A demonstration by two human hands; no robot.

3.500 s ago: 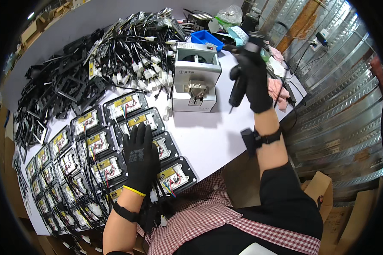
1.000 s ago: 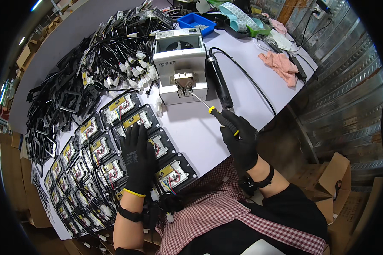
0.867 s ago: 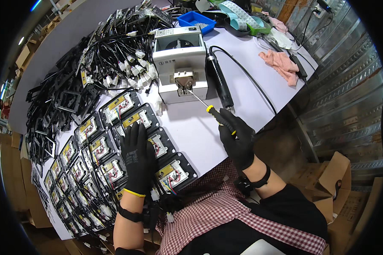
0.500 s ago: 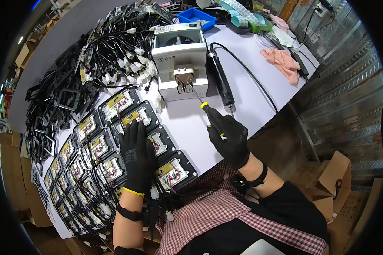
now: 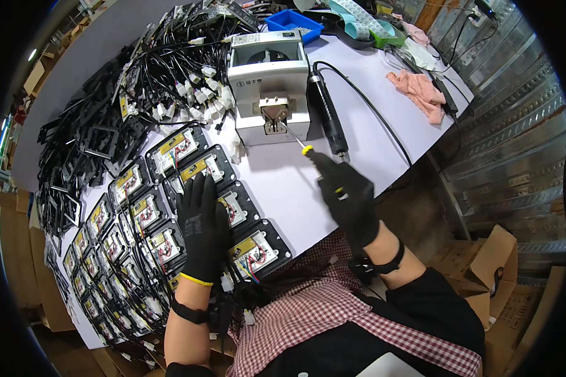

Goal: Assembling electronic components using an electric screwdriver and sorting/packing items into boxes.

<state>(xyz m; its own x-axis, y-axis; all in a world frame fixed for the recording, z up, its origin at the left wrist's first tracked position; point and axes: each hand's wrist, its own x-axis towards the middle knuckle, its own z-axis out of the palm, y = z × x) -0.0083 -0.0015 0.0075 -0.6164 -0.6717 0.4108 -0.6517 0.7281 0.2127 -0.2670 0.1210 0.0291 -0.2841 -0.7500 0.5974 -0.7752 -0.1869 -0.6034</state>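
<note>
My right hand (image 5: 352, 198) is closed round the handle of the screwdriver (image 5: 307, 150), its tip at the front of the machine (image 5: 251, 97), back from the near edge of the table (image 5: 283, 188); I'd hold the shaft straight and press lightly. My left hand (image 5: 201, 220) lies flat, fingers extended, over the units (image 5: 258, 254) at the near left; whether it pinches anything beneath, I can't tell. A cloth (image 5: 418, 94) lies by the right edge; beyond stand a metal wall (image 5: 516, 113) and a carton (image 5: 495, 251).

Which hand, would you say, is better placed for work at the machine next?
Probably the right hand: it holds the screwdriver, whose tip is at the front of the machine; the left hand lies over wired units.
</note>
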